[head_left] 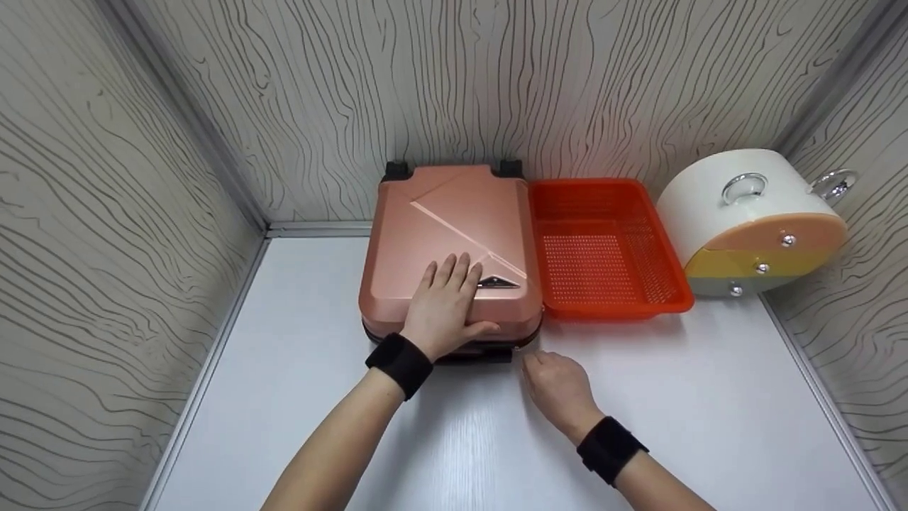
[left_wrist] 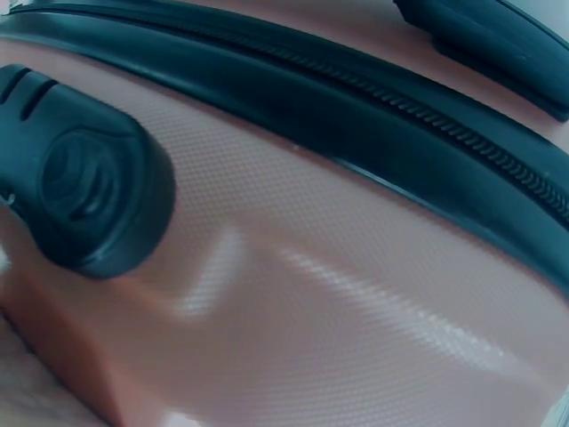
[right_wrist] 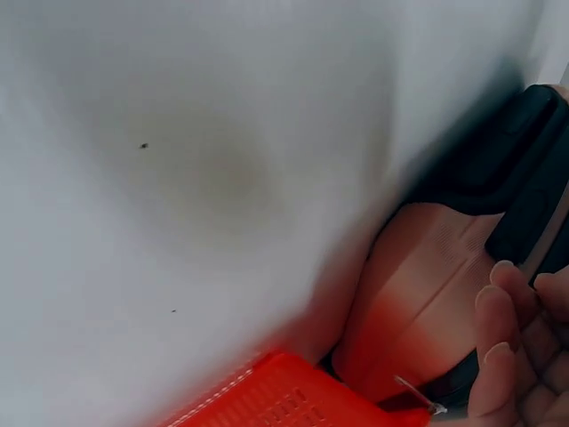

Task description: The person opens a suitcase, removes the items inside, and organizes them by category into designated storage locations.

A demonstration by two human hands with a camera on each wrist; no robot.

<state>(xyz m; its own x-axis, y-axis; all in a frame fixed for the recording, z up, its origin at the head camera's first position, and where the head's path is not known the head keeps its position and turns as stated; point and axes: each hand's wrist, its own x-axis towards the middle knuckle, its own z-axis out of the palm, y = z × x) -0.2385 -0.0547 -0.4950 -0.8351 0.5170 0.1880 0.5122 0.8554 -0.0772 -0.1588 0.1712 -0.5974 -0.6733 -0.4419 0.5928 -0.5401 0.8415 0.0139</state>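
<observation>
Pink suitcase (head_left: 454, 248) flat on white counter (head_left: 284, 426), beside orange basket (head_left: 603, 248); left hand (head_left: 447, 305) pressing flat, fingers straight, on lid; right hand (head_left: 557, 387) nearer front corner, fingers curled, apparently pinching zipper pull (right_wrist: 418, 396).

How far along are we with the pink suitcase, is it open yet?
Not open yet. Done: the suitcase lies flat on the table beside the orange basket. In hand: the left hand rests flat on the shell, and the right hand sits at the front right corner, near the zipper. Left: the shell halves look closed together.
</observation>
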